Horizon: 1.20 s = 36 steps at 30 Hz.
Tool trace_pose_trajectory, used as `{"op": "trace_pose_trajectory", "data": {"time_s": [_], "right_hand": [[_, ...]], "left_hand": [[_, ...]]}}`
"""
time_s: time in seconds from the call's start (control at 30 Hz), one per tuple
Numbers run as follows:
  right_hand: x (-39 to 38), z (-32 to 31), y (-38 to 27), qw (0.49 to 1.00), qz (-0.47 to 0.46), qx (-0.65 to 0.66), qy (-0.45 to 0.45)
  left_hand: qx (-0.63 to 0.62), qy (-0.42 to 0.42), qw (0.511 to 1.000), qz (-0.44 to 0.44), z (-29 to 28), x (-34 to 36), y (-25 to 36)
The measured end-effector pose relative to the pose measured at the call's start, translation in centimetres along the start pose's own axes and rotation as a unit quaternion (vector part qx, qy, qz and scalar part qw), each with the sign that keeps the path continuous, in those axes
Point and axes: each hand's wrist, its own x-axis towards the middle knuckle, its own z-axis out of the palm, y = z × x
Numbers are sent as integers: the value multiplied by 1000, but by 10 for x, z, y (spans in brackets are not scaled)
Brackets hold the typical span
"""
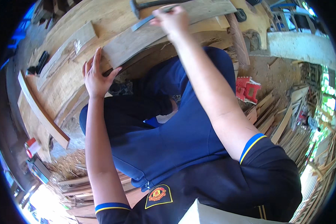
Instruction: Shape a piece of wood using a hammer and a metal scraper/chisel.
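Observation:
Across the thick wooden bench (63, 74) lies a slightly curved pale plank (130, 44). My left hand (97, 76) grips its left end, thumb at the near edge and fingers stretched to the far corner. Over the right part of the plank, my right hand (173, 24) is closed on a flat metal tool like a chisel (142, 23), its blade pointing left onto the wood. A hammer (135, 8) lies just beyond it, its handle partly behind my hand.
A curved wooden strip (43, 108) and a board (78, 44) lie left. A dark tool (41, 63), a black round object (240, 15) and a red-white can (31, 147) are around the bench. Right are a red plastic stool (246, 89) and stacked offcuts (282, 123). My bent legs are below the bench edge.

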Motion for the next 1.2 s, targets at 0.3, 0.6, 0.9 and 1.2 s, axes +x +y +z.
{"op": "trace_pose_trajectory", "data": {"time_s": [0.3,0.6,0.9,1.2], "right_hand": [[-14,25,3,999,17,25,-43],[-17,28,5,999,3,28,-44],[-42,71,14,989,7,-4,-145],[28,84,-38,939,70,-132,-311]], "left_hand": [[0,26,999,18,8,3,3],[-9,17,1000,5,8,3,2],[-7,28,1000,-6,13,3,4],[-7,33,999,-13,14,3,4]]}}
